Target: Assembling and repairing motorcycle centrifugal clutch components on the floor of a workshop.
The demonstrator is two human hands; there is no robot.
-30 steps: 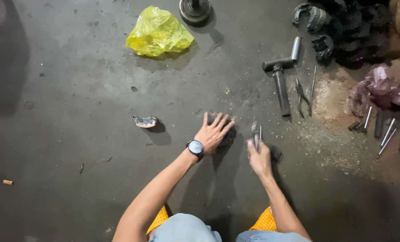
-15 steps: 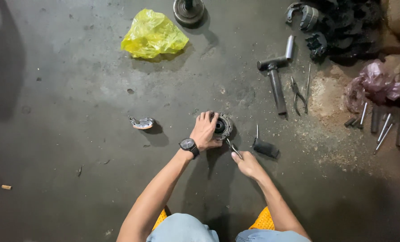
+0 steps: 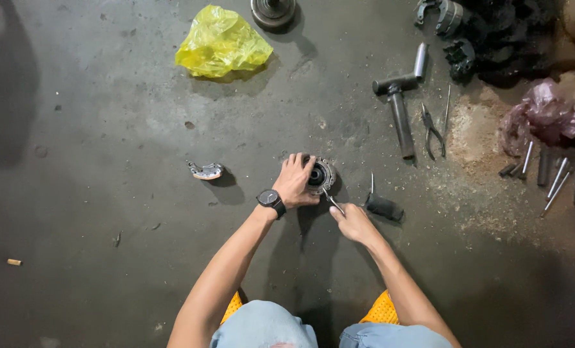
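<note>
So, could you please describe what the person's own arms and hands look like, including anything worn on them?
Both forearms are bare, with no sleeves showing and no gloves on either hand. The left hand has a dark wristwatch on a black strap, its round face turned up towards the camera. The right hand carries nothing on the wrist. No rings or markings can be made out at this distance.

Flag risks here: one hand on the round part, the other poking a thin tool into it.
1. The thin metal tool in the right hand points toward the left hand steadying the round grey metal hub; a slip may jab the fingers.
2. The hub sits unclamped on the concrete floor, so it may shift.
</note>
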